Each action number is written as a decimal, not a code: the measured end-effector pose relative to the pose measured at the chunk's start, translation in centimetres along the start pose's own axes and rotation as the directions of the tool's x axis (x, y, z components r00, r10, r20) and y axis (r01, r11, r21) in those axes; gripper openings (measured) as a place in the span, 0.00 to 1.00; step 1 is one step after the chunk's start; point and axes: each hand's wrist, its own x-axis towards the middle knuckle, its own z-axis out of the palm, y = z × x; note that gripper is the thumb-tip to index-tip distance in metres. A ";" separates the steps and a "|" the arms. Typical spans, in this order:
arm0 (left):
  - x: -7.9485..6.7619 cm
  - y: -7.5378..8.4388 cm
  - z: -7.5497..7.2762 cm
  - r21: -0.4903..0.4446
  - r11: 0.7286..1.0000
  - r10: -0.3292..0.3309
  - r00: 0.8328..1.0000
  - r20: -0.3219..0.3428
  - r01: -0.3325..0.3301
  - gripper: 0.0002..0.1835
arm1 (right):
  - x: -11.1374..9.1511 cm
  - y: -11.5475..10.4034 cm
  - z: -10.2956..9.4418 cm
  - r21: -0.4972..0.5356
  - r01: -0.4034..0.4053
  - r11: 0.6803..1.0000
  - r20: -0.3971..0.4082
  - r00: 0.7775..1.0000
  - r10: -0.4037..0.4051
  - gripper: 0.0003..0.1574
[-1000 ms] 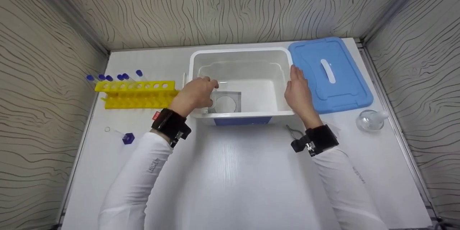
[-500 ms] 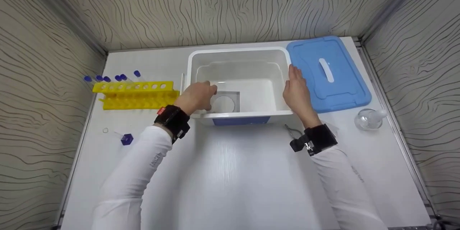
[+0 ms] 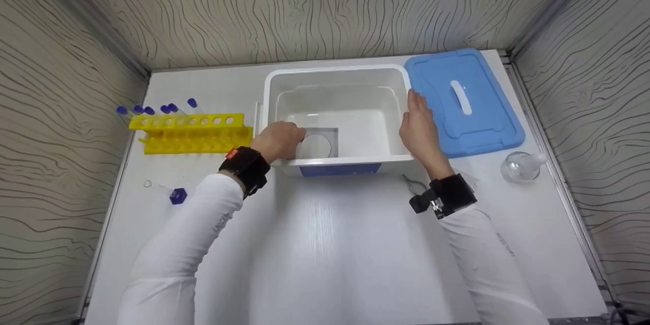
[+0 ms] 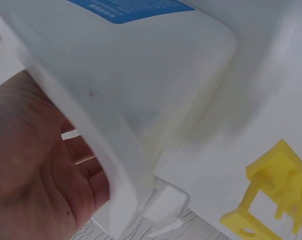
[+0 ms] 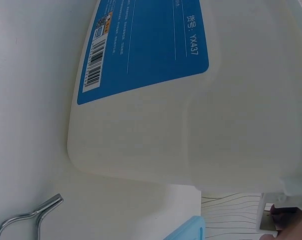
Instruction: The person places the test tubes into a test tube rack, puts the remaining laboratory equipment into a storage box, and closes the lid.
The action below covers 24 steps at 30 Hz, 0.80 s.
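My left hand (image 3: pixel 279 141) reaches over the left front of the white plastic bin (image 3: pixel 335 69), with its fingers curled down inside by the front-left corner. In the left wrist view, the bin's rim (image 4: pixel 93 120) covers the fingertips, so I cannot tell what they hold. Beside them on the bin floor lies a grey wire gauze (image 3: pixel 334 137) with a white round centre. My right hand (image 3: pixel 419 127) rests along the bin's right rim with its fingers straight. The right wrist view shows the bin's blue label (image 5: pixel 151 47) and a bit of that hand (image 5: pixel 293 230).
Left of the bin stands a yellow test tube rack (image 3: pixel 193 134) with several purple-capped tubes. A measuring cylinder with a purple hexagonal base (image 3: pixel 177 196) is nearer me. On the right are a blue lid (image 3: pixel 472 117), a glass alcohol lamp (image 3: pixel 520 166) and metal tongs (image 5: pixel 43 207).
My left hand has moved down toward the bin's front-left corner, and its fingers have drawn in. The right hand has stayed at the right rim. The gauze keeps its place in the bin.
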 end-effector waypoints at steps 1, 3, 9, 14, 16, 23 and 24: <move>0.1 -0.1 0.0 -0.004 1.000 0.000 1.000 0.000 0.000 0.16 | 0.0 0.0 0.0 0.001 0.001 1.000 0.000 1.000 -0.001 0.35; 0.3 -0.2 0.1 -0.010 1.000 0.002 1.000 0.003 -0.002 0.14 | 0.1 -0.1 0.0 0.001 0.003 1.000 0.002 1.000 -0.003 0.35; 1.1 -0.2 0.8 0.048 0.997 0.054 0.999 -0.006 -0.054 0.08 | 0.1 -0.1 -0.1 -0.008 0.004 1.000 0.006 1.000 -0.004 0.35; 1.2 0.1 0.9 0.046 0.997 0.056 0.998 0.014 -0.057 0.07 | 0.0 0.0 -0.2 -0.011 0.003 1.000 0.003 1.000 -0.003 0.35; 0.8 0.5 0.5 0.037 0.998 0.046 0.999 0.028 -0.047 0.08 | 0.0 0.0 -0.1 -0.010 0.008 1.000 0.002 1.000 -0.008 0.35; 1.5 0.2 1.0 0.053 0.997 0.053 0.998 -0.026 -0.051 0.08 | -0.1 0.0 -0.1 -0.010 0.006 1.000 -0.013 1.000 -0.006 0.35; 1.6 0.2 1.0 0.046 0.998 0.048 0.999 -0.026 -0.046 0.08 | -0.1 0.0 -0.1 -0.010 0.006 1.000 -0.013 1.000 -0.006 0.35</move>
